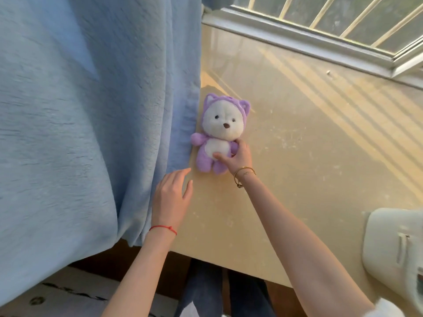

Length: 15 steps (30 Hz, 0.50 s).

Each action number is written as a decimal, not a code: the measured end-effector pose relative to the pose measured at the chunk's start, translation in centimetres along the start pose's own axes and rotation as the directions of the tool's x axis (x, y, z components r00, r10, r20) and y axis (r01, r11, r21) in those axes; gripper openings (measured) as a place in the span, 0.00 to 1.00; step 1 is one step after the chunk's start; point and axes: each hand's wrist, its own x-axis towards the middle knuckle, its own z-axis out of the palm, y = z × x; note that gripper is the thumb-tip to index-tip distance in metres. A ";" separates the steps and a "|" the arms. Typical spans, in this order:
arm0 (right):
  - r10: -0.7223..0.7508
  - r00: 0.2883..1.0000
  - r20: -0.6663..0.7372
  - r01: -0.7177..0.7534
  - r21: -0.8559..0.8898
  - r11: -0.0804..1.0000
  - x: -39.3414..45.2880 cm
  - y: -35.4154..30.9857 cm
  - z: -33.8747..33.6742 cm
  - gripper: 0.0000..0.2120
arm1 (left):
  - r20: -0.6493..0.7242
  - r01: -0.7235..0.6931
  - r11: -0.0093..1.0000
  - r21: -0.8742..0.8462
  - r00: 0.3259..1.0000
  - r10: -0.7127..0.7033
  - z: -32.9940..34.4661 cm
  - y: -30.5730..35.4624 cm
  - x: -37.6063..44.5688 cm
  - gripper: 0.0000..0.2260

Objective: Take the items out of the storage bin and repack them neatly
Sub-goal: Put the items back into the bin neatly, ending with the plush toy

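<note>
Blue curtain [91, 110], barred window [343, 21]

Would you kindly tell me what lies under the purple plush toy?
The purple plush toy lies on the beige window ledge, gripped by the right hand. The ledge directly beneath it is covered from view.

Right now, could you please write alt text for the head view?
A right hand grips a purple and white plush toy lying on a pale yellow ledge beside a blue curtain; the open left hand hovers nearby.
</note>
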 end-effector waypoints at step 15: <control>0.055 0.993 -0.105 -0.025 0.263 0.965 -15.8 1.7 -15.3 0.31 | 0.104 -0.127 0.992 0.015 0.987 0.125 -4.3 9.1 -3.9 0.13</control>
